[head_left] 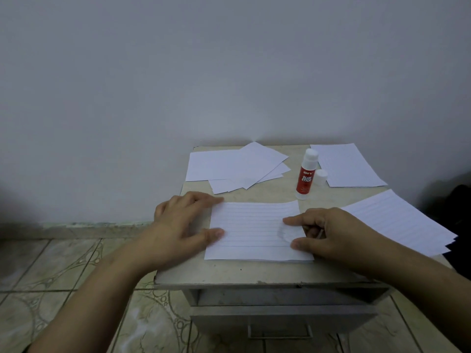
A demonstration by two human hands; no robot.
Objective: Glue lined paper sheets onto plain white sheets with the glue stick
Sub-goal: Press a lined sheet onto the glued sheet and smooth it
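A lined paper sheet lies flat in the middle of the small table, with a white edge of another sheet showing under its front right corner. My left hand rests on its left edge with fingers straight. My right hand presses on its right side with forefinger and thumb extended, the other fingers curled. The red and white glue stick stands upright behind the sheet, uncapped, and its white cap sits just to its right.
A loose pile of plain white sheets lies at the back left of the table. A stack of sheets lies at the back right, and a stack of lined sheets hangs over the right edge. The table has a drawer below. Wall behind, tiled floor left.
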